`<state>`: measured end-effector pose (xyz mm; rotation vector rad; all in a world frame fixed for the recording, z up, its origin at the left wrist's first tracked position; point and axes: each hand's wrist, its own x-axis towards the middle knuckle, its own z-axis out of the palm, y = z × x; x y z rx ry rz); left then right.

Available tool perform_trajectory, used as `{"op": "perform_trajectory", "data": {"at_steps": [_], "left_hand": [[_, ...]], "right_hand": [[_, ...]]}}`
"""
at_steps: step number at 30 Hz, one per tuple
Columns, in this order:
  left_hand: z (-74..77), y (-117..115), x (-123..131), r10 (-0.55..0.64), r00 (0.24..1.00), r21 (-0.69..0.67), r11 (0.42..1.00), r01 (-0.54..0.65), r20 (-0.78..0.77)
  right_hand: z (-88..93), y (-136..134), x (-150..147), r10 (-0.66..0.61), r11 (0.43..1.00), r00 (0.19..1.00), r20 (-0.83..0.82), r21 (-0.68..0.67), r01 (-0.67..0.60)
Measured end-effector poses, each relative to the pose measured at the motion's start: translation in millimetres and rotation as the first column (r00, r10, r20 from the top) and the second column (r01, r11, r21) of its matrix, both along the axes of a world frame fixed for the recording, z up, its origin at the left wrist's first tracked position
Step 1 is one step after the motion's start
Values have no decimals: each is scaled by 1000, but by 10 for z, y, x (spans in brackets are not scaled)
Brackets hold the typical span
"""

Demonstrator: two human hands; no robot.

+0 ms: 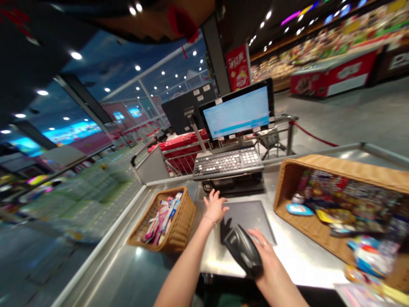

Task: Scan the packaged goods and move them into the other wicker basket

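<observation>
Clock centre is the dark pad (252, 209) on the metal table (298, 262). At 9 o'clock, small wicker basket (182, 224), filled with slim pink, white and blue packets. Left hand (214, 207) also at 9, nearer, between basket and pad — fingers spread, nothing held; can't tell if it touches the table. At 11, back of a dark display (185, 113), and lower down a keyboard (228, 164) with light-coloured keys. Lit monitor (238, 111) at 12, tilted, screen text too blurred to read. Black handheld scanner (244, 251) at 6, slanting over the pad's near edge, gripped by the right hand (268, 258) around its near end — some fingers hidden behind it. At 3, large wicker basket (341, 166) holding mixed bright packets, blurred. Far off at 1 o'clock, red-and-white case (338, 72) on the floor.
</observation>
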<state>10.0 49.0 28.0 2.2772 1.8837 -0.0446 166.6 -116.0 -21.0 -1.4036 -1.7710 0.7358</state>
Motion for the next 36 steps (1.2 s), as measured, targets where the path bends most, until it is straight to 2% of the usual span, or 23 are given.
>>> {"op": "perform_trajectory", "data": {"at_steps": [6, 12, 27, 36], "left_hand": [[-14, -9, 112, -34, 999, -13, 999, 34, 20], [-23, -35, 220, -41, 997, -12, 999, 42, 60], [-94, -90, 447, -94, 991, -31, 995, 97, 99], [-102, -127, 663, -161, 981, -45, 985, 167, 111]], "right_hand": [[-37, 22, 22, -95, 995, 995, -32, 19, 95], [-49, 33, 81, -129, 991, 990, -53, 25, 130], [87, -41, 285, -65, 998, 996, -58, 21, 66], [-152, -77, 358, -150, 988, 985, -84, -48, 146]]}}
